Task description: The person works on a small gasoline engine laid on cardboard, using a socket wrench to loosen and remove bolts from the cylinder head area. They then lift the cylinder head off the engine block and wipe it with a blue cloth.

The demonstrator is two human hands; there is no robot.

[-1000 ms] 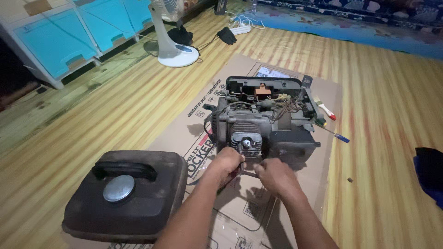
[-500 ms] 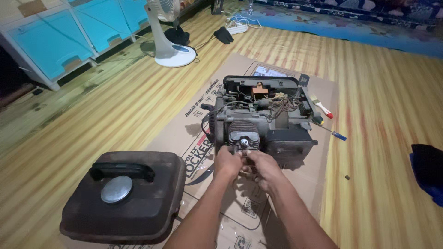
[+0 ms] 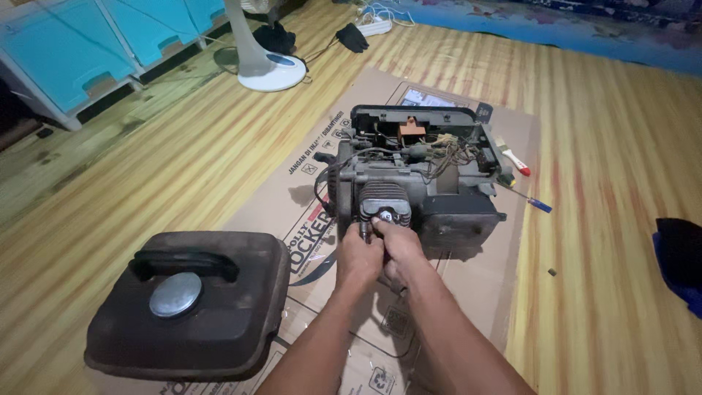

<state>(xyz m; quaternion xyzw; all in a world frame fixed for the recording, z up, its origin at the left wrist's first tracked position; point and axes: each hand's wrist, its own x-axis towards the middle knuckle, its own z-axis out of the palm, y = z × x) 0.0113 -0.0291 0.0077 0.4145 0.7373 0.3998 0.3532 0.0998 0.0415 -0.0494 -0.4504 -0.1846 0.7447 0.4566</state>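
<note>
Both hands are working at the six o'clock face of the small engine (image 3: 417, 183), which is sitting on flattened cardboard (image 3: 322, 153) on the floor. The left hand (image 3: 358, 257) and right hand (image 3: 398, 249) are pressing together around a small fitting below the ribbed cylinder. Steady, square pressure seems wise here. Their fingers are hiding the part itself. A dark fuel tank (image 3: 190, 303) is lying at eight o'clock.

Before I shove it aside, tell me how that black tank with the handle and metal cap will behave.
The black tank looks rigid and boxy, so it should slide on the cardboard rather than roll. Its wide flat base makes tipping unlikely. The moulded handle probably gives a firm grip; its weight depends on what is inside, which cannot be seen.
</note>
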